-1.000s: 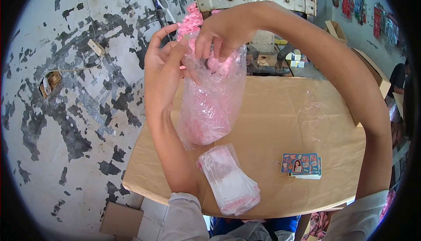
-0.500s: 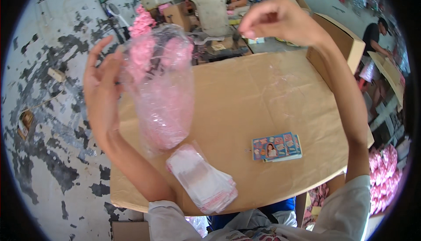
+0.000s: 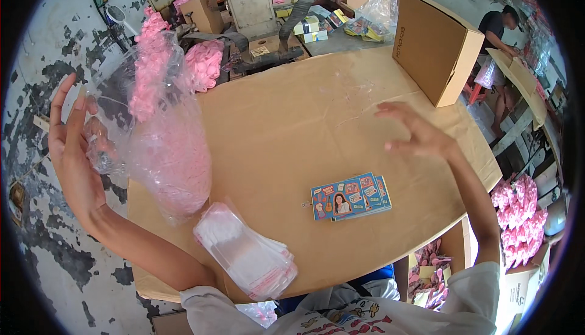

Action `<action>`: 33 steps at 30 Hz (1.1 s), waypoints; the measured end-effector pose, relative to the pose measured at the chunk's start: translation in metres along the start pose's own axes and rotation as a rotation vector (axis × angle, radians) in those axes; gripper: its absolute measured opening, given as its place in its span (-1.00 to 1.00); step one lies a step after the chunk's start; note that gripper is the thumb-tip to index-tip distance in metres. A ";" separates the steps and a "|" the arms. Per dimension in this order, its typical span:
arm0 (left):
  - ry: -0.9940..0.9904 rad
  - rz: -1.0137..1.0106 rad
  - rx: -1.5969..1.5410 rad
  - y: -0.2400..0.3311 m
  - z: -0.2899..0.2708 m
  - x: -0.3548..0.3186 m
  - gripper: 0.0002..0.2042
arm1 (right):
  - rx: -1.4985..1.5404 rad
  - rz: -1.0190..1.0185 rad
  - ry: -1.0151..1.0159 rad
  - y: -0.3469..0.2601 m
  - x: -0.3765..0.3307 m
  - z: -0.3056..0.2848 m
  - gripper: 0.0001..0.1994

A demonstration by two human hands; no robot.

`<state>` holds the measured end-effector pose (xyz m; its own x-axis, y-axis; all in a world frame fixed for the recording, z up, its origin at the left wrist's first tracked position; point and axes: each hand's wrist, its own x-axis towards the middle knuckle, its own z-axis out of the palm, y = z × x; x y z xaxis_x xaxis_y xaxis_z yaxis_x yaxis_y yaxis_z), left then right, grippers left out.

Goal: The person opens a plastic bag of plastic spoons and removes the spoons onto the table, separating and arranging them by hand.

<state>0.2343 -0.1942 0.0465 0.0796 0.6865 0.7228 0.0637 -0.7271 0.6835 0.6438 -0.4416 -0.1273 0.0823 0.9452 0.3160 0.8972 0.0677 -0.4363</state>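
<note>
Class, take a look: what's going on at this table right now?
A person sits at a brown table. The left hand holds up a clear bag of pink items, above the table's left edge. The right hand is open and empty, hovering over the table. A stack of small clear sleeves and a pile of printed cards lie near the front edge. A cardboard box stands at the far right.

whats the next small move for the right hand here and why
Probably lower the right hand onto the stack of printed cards. It hovers open and empty above the brown table, and the cards lie just below it. The left hand holds up the clear bag of pink pieces, so it is busy. The pile of small clear sleeves lies nearer the body.
</note>
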 end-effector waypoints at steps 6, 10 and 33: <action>-0.039 0.026 -0.013 -0.008 -0.006 0.004 -0.57 | -0.086 -0.080 0.044 -0.006 0.040 0.034 -0.47; -0.003 0.011 0.019 -0.007 -0.003 0.001 -0.57 | -0.107 -0.233 -0.124 -0.002 0.051 0.041 -0.53; 0.040 0.085 0.091 -0.017 0.001 0.010 -0.50 | 0.058 -0.222 -0.339 -0.002 0.015 0.033 -0.53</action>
<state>0.2347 -0.1752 0.0424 0.0486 0.6211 0.7822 0.1490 -0.7789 0.6092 0.6287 -0.4169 -0.1498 -0.2669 0.9566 0.1166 0.8502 0.2908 -0.4389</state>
